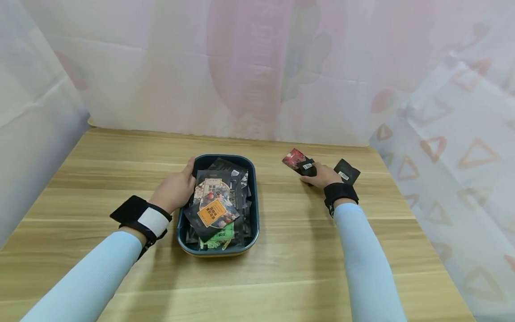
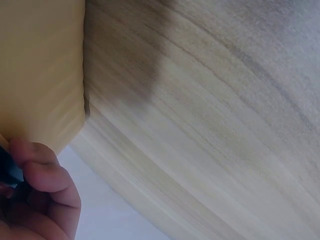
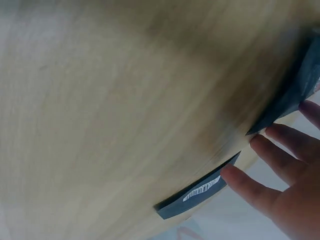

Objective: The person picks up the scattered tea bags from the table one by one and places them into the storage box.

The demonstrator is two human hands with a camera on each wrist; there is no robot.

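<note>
A dark blue tray point(image 1: 255, 210) heaped with several snack packets point(image 1: 215, 210) sits mid-table. My left hand point(image 1: 177, 187) grips its left rim, thumb over the edge; the left wrist view shows curled fingers point(image 2: 46, 186) against the tray's yellowish outer wall point(image 2: 40, 75). To the right, my right hand point(image 1: 319, 177) rests with straight fingers on a red and black packet point(image 1: 297, 160) lying on the table. A second black packet point(image 1: 348, 170) lies just right of that hand. In the right wrist view, extended fingers point(image 3: 252, 186) touch a black barcoded packet point(image 3: 195, 192), with another dark packet point(image 3: 299, 90) beyond.
The wooden table point(image 1: 120, 170) is walled by translucent patterned sheeting point(image 1: 257, 67) at the back and both sides. Bare wood lies left of the tray, in front of it, and between tray and right hand.
</note>
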